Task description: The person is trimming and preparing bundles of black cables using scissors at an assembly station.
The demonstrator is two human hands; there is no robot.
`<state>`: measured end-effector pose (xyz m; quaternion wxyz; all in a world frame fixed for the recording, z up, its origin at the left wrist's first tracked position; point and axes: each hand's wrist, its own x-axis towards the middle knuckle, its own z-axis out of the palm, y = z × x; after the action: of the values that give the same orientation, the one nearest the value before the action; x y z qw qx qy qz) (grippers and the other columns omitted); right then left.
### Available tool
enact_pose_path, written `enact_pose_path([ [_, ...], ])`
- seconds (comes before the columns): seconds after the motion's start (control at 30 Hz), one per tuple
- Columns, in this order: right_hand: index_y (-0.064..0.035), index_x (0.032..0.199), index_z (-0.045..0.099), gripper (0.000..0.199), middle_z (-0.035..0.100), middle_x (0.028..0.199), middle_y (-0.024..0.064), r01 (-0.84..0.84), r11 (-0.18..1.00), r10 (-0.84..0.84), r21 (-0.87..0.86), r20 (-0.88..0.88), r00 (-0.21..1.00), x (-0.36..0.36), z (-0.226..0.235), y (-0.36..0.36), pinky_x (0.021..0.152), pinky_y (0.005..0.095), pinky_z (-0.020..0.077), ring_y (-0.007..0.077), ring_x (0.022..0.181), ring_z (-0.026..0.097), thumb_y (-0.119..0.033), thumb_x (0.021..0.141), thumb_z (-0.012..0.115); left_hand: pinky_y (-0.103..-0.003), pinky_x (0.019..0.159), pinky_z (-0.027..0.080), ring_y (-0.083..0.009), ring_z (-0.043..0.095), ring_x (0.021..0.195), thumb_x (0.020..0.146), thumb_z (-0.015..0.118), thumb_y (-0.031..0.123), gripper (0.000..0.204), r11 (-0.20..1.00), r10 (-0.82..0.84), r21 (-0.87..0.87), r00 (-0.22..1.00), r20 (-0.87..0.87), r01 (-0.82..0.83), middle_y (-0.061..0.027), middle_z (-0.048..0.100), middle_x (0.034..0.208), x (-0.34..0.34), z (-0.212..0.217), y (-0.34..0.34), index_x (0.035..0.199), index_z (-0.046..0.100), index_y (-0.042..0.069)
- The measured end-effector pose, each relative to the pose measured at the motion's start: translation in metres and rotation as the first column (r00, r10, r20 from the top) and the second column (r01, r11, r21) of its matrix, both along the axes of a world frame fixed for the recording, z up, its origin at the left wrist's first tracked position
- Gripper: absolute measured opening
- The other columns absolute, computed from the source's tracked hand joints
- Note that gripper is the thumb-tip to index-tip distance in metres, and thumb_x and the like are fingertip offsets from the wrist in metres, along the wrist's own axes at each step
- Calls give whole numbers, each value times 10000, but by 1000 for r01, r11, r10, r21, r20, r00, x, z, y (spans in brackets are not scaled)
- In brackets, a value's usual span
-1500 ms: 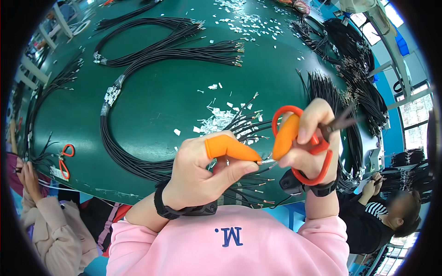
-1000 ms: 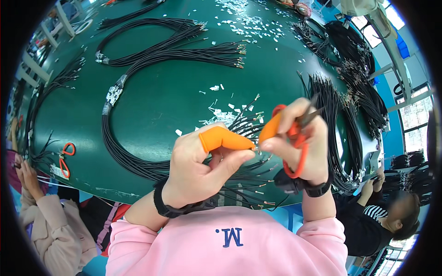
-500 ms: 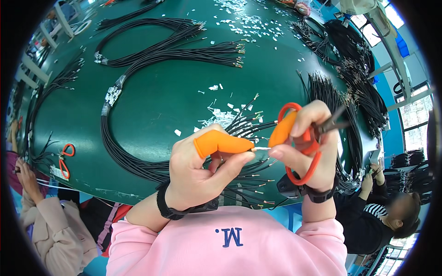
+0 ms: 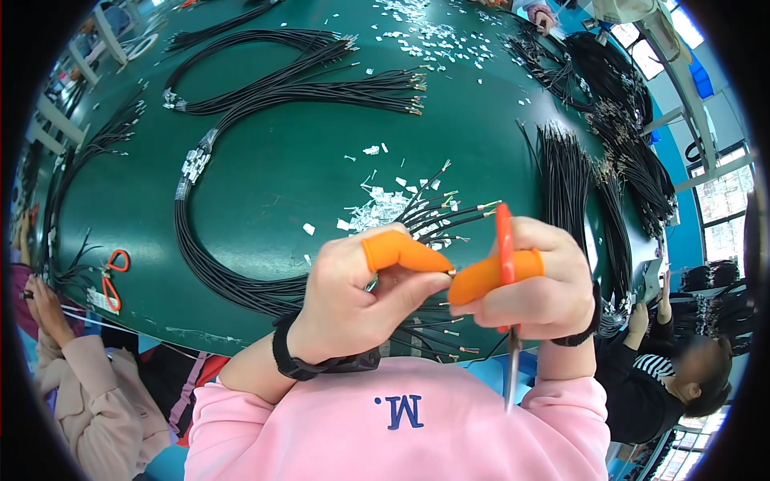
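My left hand (image 4: 357, 293), with an orange rubber finger cot on the forefinger, pinches the end of a thin black wire (image 4: 443, 272) between thumb and forefinger. My right hand (image 4: 533, 280), also wearing an orange finger cot, holds red-handled scissors (image 4: 505, 264) with the blades pointing down toward my chest. The two forefingers nearly touch at the wire's tip. Below my hands, a fan of black wires with stripped ends (image 4: 437, 216) lies on the green table (image 4: 281, 168).
Long black wire bundles (image 4: 265, 88) loop over the table, with more (image 4: 577, 176) at the right. White scraps (image 4: 377, 210) litter the middle. A second pair of red scissors (image 4: 112, 276) lies at the left edge beside another person's hands. A seated person (image 4: 682, 377) is at the right.
My right hand has turned the scissors from blades pointing up and right to pointing down. Both hands have come closer together at the wire tip.
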<state>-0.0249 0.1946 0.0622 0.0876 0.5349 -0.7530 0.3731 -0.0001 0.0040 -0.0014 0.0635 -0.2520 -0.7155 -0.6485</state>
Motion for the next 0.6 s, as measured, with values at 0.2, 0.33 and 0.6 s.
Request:
enact_pose_path([
  [0.2, -108, 821, 633, 362, 591, 743, 41, 294, 937, -258, -188, 195, 946, 7, -8, 10, 673, 309, 401, 192, 615, 489, -88, 488, 771, -214, 425, 329, -85, 448, 445, 687, 724, 66, 140, 985, 135, 116, 991, -16, -132, -18, 516, 613, 5, 4, -1, 794, 640, 31],
  [0.33, -93, 857, 571, 438, 600, 770, 53, 271, 873, -136, -405, 332, 934, 12, -15, -1, 726, 332, 402, 196, 688, 545, -97, 513, 842, -232, 416, 342, -109, 464, 441, 651, 756, 76, 163, 969, 240, 90, 962, -128, -229, -7, 522, 611, 11, 10, 2, 763, 640, 60],
  [0.6, -68, 687, 554, 316, 625, 684, 89, 323, 858, -124, -400, 448, 885, 23, -13, -14, 564, 270, 406, 177, 603, 556, -12, 534, 824, -241, 451, 400, -163, 556, 509, 603, 785, 80, 272, 985, 170, 32, 938, -304, -168, -10, 598, 671, 14, 6, -8, 819, 619, 86],
])
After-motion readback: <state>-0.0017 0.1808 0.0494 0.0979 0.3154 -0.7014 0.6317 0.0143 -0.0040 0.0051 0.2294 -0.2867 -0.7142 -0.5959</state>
